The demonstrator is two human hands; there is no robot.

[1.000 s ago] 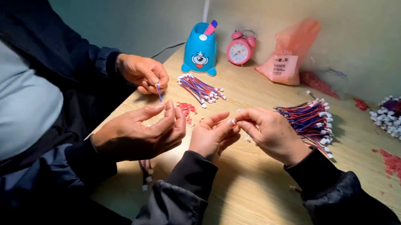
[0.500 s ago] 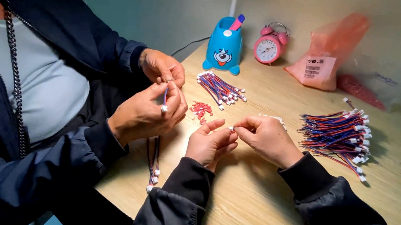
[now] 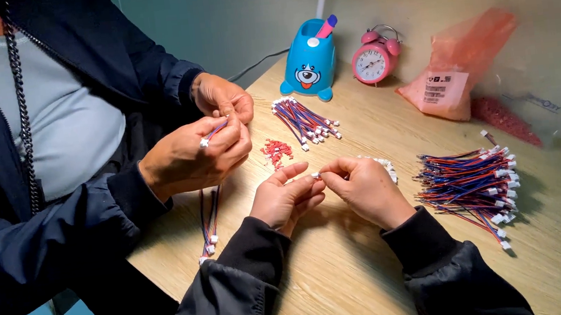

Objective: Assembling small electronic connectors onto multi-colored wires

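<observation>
We have both hands pinched together over the worktop [image 3: 350,289]: our left hand [image 3: 289,197] and right hand [image 3: 365,187] close on one small white connector [image 3: 315,174] held between the fingertips, just above the wood. It is tiny, so we judge a loose pinch could let it drop and skid among the red bits [image 3: 277,151] nearby. The big bundle of red and blue wires [image 3: 471,185] lies close to our right sleeve, and a careless elbow could scatter it. The other person's hands [image 3: 200,155] work a wire just beside ours; a bump there could jog our grip.
</observation>
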